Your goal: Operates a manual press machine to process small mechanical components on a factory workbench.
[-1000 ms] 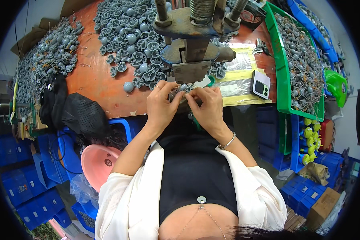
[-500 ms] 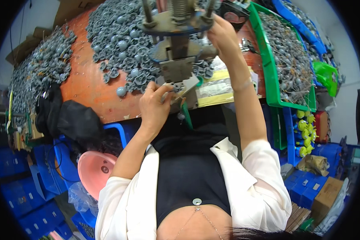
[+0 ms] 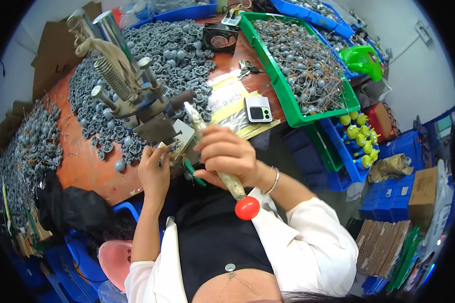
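Observation:
A hand lever press with a coil spring and metal posts stands at the table's front edge. My right hand is wrapped round its tape-covered lever, whose red ball knob points toward my body. Close under the press head, my left hand has its fingers pinched together beside the die. Whatever small part they hold is too small to make out. Grey cup-shaped plastic parts lie heaped behind and left of the press. One round grey piece sits apart near my left hand.
On the right stands a green tray full of grey balls with wires. A white phone lies on yellow-taped sheeting, and a black fan sits further back. At far left is another grey heap. A pink basin is below the table.
My right hand has come from beside the press head toward my body, with the lever and red knob now in plain sight. My left hand stays at the die. The view has turned rightward.

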### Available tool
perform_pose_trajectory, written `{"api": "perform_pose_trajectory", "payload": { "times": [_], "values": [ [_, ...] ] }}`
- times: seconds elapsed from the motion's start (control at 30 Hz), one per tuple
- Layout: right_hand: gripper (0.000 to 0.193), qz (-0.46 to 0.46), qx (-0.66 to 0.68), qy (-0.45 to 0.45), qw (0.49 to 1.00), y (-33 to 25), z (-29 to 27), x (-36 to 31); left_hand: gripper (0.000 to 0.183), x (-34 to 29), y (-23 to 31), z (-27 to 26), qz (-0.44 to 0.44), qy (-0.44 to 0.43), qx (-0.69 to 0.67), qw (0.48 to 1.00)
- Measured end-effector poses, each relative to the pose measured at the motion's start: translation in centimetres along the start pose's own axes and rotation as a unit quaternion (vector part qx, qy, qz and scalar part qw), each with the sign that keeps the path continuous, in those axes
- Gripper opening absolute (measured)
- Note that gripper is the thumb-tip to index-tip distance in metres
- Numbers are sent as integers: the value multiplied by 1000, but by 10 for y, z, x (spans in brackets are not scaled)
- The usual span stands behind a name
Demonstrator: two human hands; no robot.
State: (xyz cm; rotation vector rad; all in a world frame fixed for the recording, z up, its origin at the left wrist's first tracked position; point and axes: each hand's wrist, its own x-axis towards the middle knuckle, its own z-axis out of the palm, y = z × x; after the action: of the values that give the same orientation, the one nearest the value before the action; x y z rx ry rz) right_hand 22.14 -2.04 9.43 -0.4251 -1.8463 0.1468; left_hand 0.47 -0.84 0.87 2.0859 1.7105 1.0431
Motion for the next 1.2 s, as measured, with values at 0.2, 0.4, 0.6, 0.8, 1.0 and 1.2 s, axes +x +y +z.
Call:
{"api": "perform_pose_trajectory", "payload": {
  "times": [0.2,0.4,0.6,0.8,1.0,1.2],
  "values": [
    [28,152,-32,94,983,56,-55,37,13,-9,8,-29,18,-113,142,983],
    [15,318,-506,-34,801,226,-163,16,25,-42,12,-53,-178,-395,-446,783],
    [21,367,-595,-189,690,295,-224,-52,23,12,-58,-114,-243,53,-543,802],
    [33,434,-367,159,807,283,-274,-4,58,99,-203,-252,-121,421,-374,818],
    [23,299,50,394,867,242,-371,87,41,55,-226,-133,-128,29,2,991],
    [19,150,132,307,930,216,-394,121,40,50,-181,-59,-112,-6,80,990]
  ]
}}
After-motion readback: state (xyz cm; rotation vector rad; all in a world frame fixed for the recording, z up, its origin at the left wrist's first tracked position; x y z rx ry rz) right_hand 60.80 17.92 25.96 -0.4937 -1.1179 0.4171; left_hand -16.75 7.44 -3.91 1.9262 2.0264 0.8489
